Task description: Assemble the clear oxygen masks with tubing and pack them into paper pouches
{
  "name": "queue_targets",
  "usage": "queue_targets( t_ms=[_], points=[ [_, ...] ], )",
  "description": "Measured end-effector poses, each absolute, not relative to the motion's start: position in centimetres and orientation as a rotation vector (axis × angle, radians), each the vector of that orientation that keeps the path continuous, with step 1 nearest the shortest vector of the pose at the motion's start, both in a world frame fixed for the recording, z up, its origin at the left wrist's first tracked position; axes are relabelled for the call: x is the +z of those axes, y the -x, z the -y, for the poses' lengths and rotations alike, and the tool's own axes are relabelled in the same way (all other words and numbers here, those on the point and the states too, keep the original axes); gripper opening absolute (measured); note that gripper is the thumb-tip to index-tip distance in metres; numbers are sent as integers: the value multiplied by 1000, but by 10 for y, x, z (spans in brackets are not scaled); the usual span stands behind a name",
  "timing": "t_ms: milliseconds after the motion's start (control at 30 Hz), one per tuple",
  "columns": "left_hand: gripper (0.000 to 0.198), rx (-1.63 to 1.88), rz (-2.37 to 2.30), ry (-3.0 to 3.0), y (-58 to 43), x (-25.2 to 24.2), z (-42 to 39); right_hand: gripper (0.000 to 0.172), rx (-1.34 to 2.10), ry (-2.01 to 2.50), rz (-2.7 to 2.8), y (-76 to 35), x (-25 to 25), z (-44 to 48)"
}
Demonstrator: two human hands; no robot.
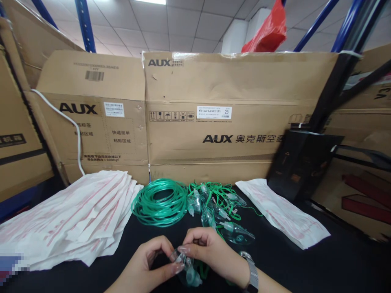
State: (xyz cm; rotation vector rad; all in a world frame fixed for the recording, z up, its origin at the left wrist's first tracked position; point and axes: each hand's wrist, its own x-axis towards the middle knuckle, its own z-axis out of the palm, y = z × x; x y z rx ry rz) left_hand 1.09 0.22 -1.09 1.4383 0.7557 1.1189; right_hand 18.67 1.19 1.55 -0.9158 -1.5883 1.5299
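My left hand (146,262) and my right hand (210,254) meet at the near edge of the black table (305,264). Both pinch a small clear plastic mask piece with a green connector (187,268) between their fingertips. A watch sits on my right wrist (252,272). Just beyond my hands lies a pile of clear green masks (220,211) with green straps. A coil of green tubing (160,201) rests to the left of that pile.
A thick stack of white paper pouches with red print (70,215) fills the left side. A smaller stack of pouches (281,211) lies on the right. Large AUX cardboard boxes (214,118) wall off the back. A black bag (302,162) leans at the right.
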Motion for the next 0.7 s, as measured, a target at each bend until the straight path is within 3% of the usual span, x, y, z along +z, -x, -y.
queue_targets(
  t_ms=[400, 700],
  points=[
    [18, 1022, -809, -1481, -10, -8, -1, 29, 1313, 905, 1785, -189, 19, -7],
    [17, 923, -771, -1210, -11, -1, -4, 27, 1352, 962, 1618, -186, 17, -14]
  ],
)
